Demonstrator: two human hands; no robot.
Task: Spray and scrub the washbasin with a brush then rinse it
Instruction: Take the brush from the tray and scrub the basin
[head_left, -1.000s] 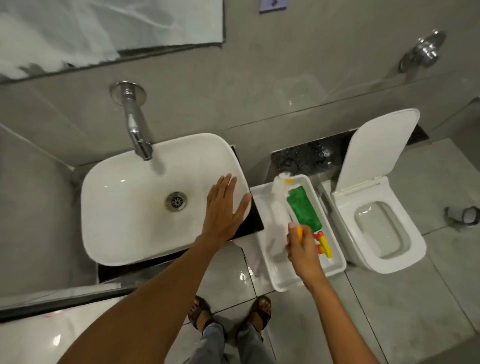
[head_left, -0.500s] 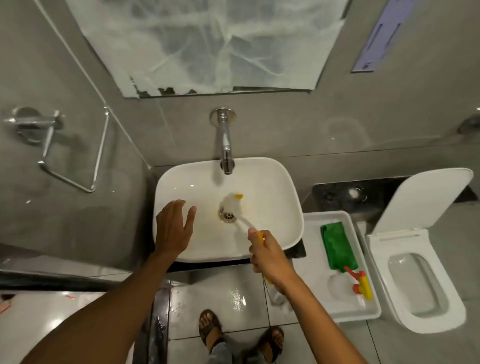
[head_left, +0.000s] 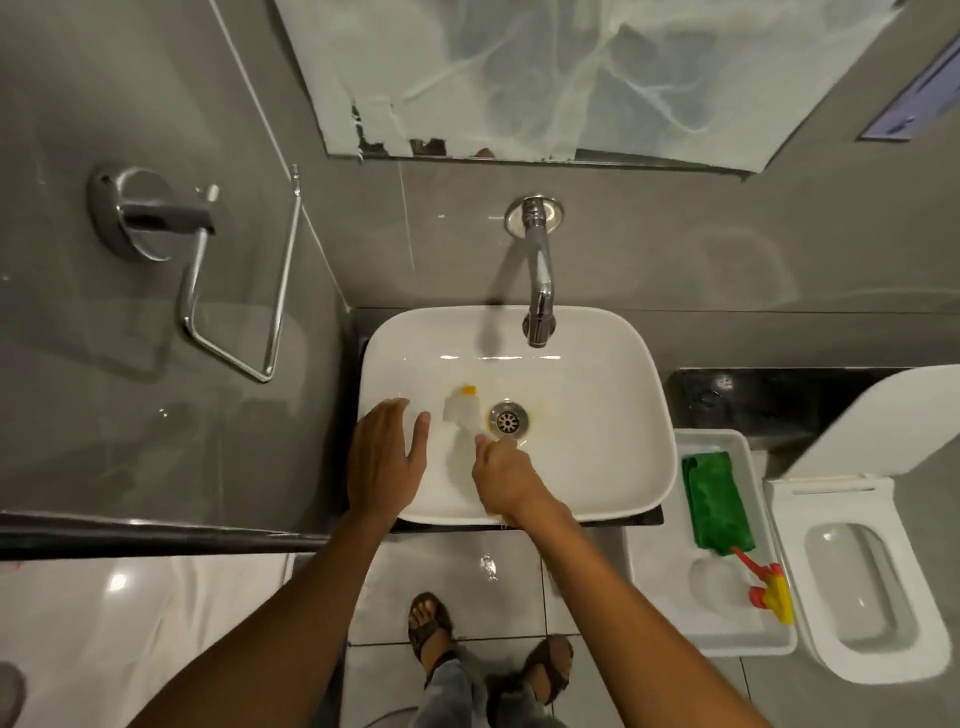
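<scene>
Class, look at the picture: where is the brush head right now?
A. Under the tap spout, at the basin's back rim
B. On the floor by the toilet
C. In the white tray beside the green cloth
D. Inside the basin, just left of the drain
D: the brush, held by the right hand, lies inside the basin just left of the drain.

Basin (head_left: 597, 467): 1. Tap (head_left: 537, 280): 1. Drain (head_left: 508, 419): 1. Brush (head_left: 461, 408): 1. Hands: 2, left hand (head_left: 384, 462) and right hand (head_left: 506, 480). Tray (head_left: 654, 571): 1. Green cloth (head_left: 717, 501): 1. Spray bottle (head_left: 727, 584): 1. Toilet (head_left: 857, 587): 1. Mirror (head_left: 571, 73): 1. Towel holder (head_left: 208, 270): 1. Sandalled feet: 2.
</scene>
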